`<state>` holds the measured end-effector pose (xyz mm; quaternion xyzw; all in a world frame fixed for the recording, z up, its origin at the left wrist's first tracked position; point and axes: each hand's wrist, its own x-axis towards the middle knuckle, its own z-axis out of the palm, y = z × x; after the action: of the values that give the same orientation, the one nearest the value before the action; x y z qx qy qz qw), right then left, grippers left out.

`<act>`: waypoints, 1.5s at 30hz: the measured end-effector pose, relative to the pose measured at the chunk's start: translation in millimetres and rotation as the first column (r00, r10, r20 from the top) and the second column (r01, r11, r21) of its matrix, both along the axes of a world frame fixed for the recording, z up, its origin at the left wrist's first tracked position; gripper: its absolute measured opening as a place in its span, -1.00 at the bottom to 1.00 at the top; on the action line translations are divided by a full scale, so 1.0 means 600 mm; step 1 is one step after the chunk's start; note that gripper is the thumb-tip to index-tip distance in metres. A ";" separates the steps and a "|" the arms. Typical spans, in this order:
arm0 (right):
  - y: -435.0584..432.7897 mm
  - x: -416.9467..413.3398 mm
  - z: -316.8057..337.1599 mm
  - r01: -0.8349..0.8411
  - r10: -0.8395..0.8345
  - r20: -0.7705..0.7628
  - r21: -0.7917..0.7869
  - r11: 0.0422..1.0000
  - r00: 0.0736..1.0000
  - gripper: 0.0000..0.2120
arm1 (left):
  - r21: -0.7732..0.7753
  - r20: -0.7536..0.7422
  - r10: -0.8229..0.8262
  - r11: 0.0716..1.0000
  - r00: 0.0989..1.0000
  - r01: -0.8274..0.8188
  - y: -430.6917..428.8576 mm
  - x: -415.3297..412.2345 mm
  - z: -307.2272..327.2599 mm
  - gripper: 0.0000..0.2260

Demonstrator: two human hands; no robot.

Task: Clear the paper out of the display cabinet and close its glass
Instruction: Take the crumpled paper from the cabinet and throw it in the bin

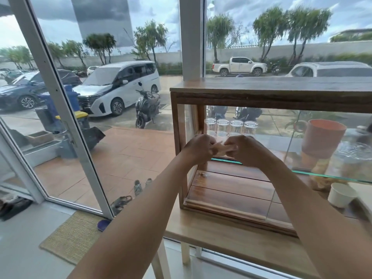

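**A:** Reading this left to right off the display cabinet (231, 93). Open at the left half, no glass in the way there. Left hand (198, 150) up at the opening near the cabinet's left post, fingers curled in tight on one end of the paper (222, 149). Right hand (244, 151) just beside it, also closed, pinching the other end. Looks tan, small and scrunched, hard to tell much more.

**B:** So already out of the cabinet or not?

**A:** Held at about mid-height in the opening, above the cabinet's wooden floor, not resting on it. Can't really say inside or just in front. Long axis running left-right, strung between the two fists, both equally close since both are on it.

**B:** And the glass?

**A:** Sliding glass panel (322, 158) shoved over to the cabinet's right half, edge visible down near the front track. Right hand nearer to it, so probably: keep the paper in the left, pull back toward the body, then slide the panel leftward with the right. Just a guess though.

**B:** Anything else in there?

**A:** Row of upturned glasses (231, 126) visible through the cabinet, behind the hands, and a pink jug (322, 135) further right. Worth not knocking.
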<state>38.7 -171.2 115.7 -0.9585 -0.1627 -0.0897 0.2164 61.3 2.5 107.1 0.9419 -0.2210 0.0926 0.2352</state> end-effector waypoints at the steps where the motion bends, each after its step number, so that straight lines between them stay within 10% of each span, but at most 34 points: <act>1: 0.001 -0.007 0.000 -0.009 0.009 0.009 0.031 0.999 1.000 -0.85 | -0.006 0.032 -0.002 1.000 0.999 0.002 0.001 -0.016 0.003 -0.78; 11: 0.106 -0.106 -0.012 -0.264 0.372 -0.184 0.434 0.861 0.910 -0.95 | -0.472 -0.117 0.076 0.873 0.990 -0.123 0.147 -0.194 -0.048 -0.72; 22: 0.358 -0.129 -0.207 -0.255 0.722 -0.544 0.693 0.674 0.429 -0.90 | -0.570 -0.581 0.221 0.577 0.783 -0.585 0.382 -0.341 -0.229 -0.64; 34: 0.504 -0.190 -0.616 0.063 0.498 -0.866 0.501 0.863 0.056 -0.69 | -0.365 -0.896 0.222 0.119 0.383 -0.923 0.444 -0.441 -0.613 -0.92; 45: 0.489 -0.190 -1.061 0.105 0.225 -0.974 0.225 0.969 0.008 -0.74 | -0.033 -0.980 0.194 0.058 0.044 -0.998 0.395 -0.419 -1.054 -0.94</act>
<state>-75.0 122.3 -520.8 -0.7017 0.0075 0.6012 0.3822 -190.1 239.7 -525.4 0.5895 0.5144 -0.1517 0.6040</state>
